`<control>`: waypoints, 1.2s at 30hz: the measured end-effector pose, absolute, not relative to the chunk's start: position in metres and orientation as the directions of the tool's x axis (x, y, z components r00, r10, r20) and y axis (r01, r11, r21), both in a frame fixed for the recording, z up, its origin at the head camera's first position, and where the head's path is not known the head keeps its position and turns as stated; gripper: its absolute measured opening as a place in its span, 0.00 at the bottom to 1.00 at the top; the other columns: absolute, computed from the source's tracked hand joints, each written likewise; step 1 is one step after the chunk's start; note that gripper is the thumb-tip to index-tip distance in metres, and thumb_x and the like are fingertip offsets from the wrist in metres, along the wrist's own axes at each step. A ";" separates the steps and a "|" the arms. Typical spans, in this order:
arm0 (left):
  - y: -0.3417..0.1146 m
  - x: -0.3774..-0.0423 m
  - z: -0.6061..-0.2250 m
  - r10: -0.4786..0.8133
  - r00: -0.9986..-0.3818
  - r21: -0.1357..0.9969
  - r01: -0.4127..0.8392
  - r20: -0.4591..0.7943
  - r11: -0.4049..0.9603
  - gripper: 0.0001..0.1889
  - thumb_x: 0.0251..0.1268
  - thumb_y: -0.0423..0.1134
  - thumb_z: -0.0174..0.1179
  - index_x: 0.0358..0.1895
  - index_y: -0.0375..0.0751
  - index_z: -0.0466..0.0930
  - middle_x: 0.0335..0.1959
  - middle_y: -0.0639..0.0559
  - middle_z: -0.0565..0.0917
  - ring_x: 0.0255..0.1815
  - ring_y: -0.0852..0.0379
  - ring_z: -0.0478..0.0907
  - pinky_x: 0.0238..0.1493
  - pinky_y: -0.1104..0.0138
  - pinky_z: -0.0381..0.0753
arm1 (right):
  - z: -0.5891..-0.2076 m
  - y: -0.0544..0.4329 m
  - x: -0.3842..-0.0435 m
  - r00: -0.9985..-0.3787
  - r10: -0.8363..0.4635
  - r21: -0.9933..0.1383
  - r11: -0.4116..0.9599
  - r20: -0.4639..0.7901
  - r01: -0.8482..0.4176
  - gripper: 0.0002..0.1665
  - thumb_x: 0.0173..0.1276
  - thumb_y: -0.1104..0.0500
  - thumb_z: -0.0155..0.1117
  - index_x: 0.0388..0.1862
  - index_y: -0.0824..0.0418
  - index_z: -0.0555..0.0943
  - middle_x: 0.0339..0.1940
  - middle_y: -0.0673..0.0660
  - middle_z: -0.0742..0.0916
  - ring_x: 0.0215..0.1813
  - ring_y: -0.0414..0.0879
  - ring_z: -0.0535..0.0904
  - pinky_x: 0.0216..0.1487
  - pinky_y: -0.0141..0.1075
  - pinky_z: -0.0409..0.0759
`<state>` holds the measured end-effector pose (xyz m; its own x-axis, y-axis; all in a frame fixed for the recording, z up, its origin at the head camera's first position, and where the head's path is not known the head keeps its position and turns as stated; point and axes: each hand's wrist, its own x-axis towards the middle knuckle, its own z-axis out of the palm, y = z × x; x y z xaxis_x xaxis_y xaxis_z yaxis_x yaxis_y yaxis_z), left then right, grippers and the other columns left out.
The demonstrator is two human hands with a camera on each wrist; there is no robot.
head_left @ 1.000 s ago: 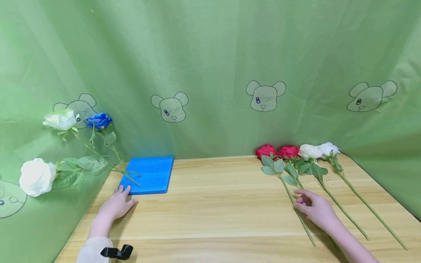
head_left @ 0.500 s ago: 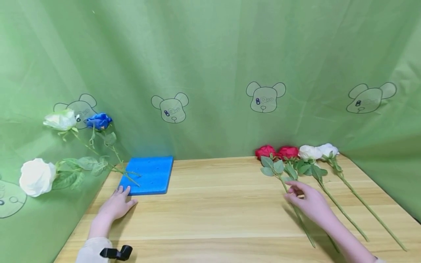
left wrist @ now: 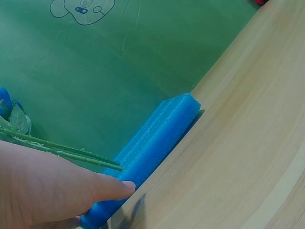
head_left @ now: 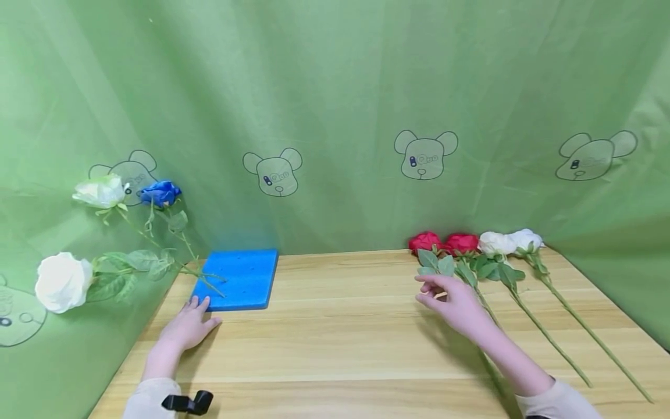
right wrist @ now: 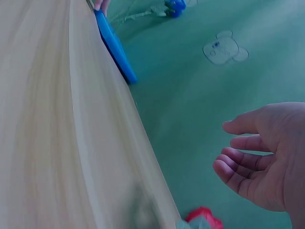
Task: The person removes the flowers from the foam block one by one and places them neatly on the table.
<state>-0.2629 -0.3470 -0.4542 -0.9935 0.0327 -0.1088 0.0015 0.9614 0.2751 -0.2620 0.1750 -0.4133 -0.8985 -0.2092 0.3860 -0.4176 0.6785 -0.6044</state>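
Observation:
My left hand (head_left: 183, 330) rests its fingertips on the near left corner of a blue foam board (head_left: 251, 279). In the left wrist view the thumb (left wrist: 114, 187) touches the board's front side. Two white roses (head_left: 64, 282) and a blue rose (head_left: 160, 192) lean out leftward, their stem ends overlapping the board. On the right, my right hand (head_left: 460, 308) hovers above the stems of two red roses (head_left: 461, 243). Its fingers are loosely curled, and the right wrist view shows nothing in them. The hand and forearm partly hide the red roses' stems.
Two more white roses (head_left: 496, 243) lie at the table's right side, stems toward the front. The wooden table (head_left: 340, 337) ends at the back against a green curtain (head_left: 340, 116) with bear-head outlines. A black fitting (head_left: 188, 402) sits at the left sleeve.
My right hand has moved left and away from me, from beside the red roses' stems to over their left side. The left hand stays on the board.

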 end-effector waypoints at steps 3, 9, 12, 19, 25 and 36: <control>-0.347 -0.263 -0.454 0.029 -0.994 0.275 -0.002 -0.109 0.961 0.37 0.73 0.50 0.51 0.74 0.27 0.53 0.73 0.20 0.48 0.74 0.23 0.46 0.69 0.33 0.57 | -0.414 0.163 -0.265 -0.894 -0.236 -0.616 0.655 0.382 -0.437 0.20 0.62 0.63 0.69 0.54 0.68 0.81 0.36 0.54 0.87 0.38 0.35 0.80 0.42 0.33 0.85; -0.346 -0.264 -0.455 0.028 -0.994 0.265 -0.001 -0.104 0.964 0.37 0.73 0.51 0.51 0.74 0.27 0.53 0.73 0.21 0.49 0.74 0.24 0.47 0.69 0.34 0.57 | -0.422 0.138 -0.274 -0.879 -0.280 -0.635 0.610 0.386 -0.473 0.18 0.61 0.64 0.69 0.51 0.67 0.83 0.35 0.55 0.86 0.37 0.36 0.80 0.40 0.29 0.84; -0.347 -0.264 -0.456 0.029 -0.994 0.263 0.001 -0.102 0.965 0.37 0.73 0.51 0.51 0.74 0.28 0.53 0.73 0.21 0.49 0.74 0.24 0.47 0.69 0.34 0.57 | -0.427 0.126 -0.278 -0.874 -0.308 -0.658 0.575 0.376 -0.486 0.18 0.61 0.65 0.69 0.51 0.66 0.83 0.36 0.57 0.86 0.38 0.37 0.80 0.40 0.29 0.84; -0.348 -0.265 -0.458 0.033 -0.994 0.267 0.004 -0.102 0.964 0.37 0.73 0.51 0.51 0.74 0.28 0.53 0.73 0.21 0.49 0.74 0.24 0.47 0.69 0.34 0.57 | -0.432 0.095 -0.288 -0.836 -0.400 -0.656 0.521 0.377 -0.545 0.18 0.61 0.64 0.69 0.51 0.67 0.83 0.37 0.58 0.85 0.38 0.40 0.80 0.39 0.28 0.83; -0.349 -0.265 -0.459 0.026 -0.994 0.275 -0.004 -0.106 0.962 0.37 0.73 0.51 0.51 0.74 0.28 0.53 0.73 0.21 0.48 0.74 0.24 0.46 0.69 0.33 0.56 | -0.433 0.064 -0.295 -0.778 -0.484 -0.619 0.484 0.401 -0.619 0.17 0.62 0.62 0.69 0.50 0.64 0.83 0.37 0.58 0.85 0.38 0.43 0.81 0.38 0.27 0.83; -0.350 -0.266 -0.459 0.033 -0.995 0.266 0.007 -0.095 0.964 0.37 0.73 0.51 0.51 0.74 0.27 0.54 0.73 0.20 0.49 0.74 0.23 0.47 0.69 0.33 0.56 | -0.442 0.010 -0.306 -0.703 -0.571 -0.616 0.388 0.423 -0.686 0.18 0.62 0.65 0.68 0.51 0.65 0.82 0.38 0.60 0.85 0.39 0.48 0.81 0.39 0.28 0.83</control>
<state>-0.2661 -0.3502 -0.4590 -0.9949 0.0330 -0.0949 0.0066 0.9639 0.2663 -0.3061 0.0098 -0.4418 -0.7033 -0.5710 0.4235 -0.6858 0.3880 -0.6158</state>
